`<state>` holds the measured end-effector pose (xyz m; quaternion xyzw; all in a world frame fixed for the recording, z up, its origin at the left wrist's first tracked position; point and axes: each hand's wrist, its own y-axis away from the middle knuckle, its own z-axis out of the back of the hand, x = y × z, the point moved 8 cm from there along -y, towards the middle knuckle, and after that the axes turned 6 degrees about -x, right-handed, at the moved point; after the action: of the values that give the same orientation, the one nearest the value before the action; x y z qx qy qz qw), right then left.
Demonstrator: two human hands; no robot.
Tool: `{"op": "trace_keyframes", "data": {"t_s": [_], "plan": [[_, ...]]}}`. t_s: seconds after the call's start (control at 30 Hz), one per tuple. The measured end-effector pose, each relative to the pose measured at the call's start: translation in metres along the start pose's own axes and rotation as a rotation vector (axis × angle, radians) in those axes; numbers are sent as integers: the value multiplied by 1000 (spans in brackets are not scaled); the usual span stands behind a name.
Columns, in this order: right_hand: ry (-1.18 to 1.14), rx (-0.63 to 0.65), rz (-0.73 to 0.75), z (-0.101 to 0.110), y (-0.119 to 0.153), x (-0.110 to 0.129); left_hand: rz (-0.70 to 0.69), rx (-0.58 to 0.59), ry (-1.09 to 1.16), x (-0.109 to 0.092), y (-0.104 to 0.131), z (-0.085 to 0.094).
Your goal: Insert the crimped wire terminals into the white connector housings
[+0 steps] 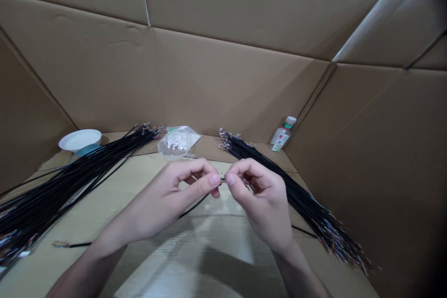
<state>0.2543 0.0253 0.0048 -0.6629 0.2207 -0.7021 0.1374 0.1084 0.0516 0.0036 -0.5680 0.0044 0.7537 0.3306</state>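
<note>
My left hand (185, 191) and my right hand (261, 195) meet fingertip to fingertip above the middle of the work surface. Both are closed in a pinch on the thin coloured wires (223, 179) at the end of a black cable. Most of these wires are hidden by the fingers. The black cable (195, 206) shows again below my left hand. A black cable with a stripped end (78, 245) emerges at the left beside my left forearm, and a further stretch of cable (303, 231) shows right of my right wrist.
Bundles of black cables with bare wire ends lie at left (87, 172) and right (289, 179). Behind my hands is a clear bag of small white pieces (178, 141). A white bowl (80, 139) stands back left, a bottle (283, 134) back right. Cardboard walls (240, 88) enclose the surface.
</note>
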Motion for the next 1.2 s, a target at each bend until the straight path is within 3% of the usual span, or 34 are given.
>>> {"op": "trace_keyframes", "data": {"t_s": [0.2,0.4,0.6,0.8,1.2], "plan": [[183,-7,180,6,5,20,-9,39,212,-2,-3,-12],[270,11,268,10,13,34,28,98,343,0,-5,-21],[531,-112,413,14,18,47,44,123,378,2,-4,-20],[698,-29,613,5,22,61,45,164,403,5,-5,-22],[907,-61,664,7,29,65,183,210,528,18,-6,-32]]}}
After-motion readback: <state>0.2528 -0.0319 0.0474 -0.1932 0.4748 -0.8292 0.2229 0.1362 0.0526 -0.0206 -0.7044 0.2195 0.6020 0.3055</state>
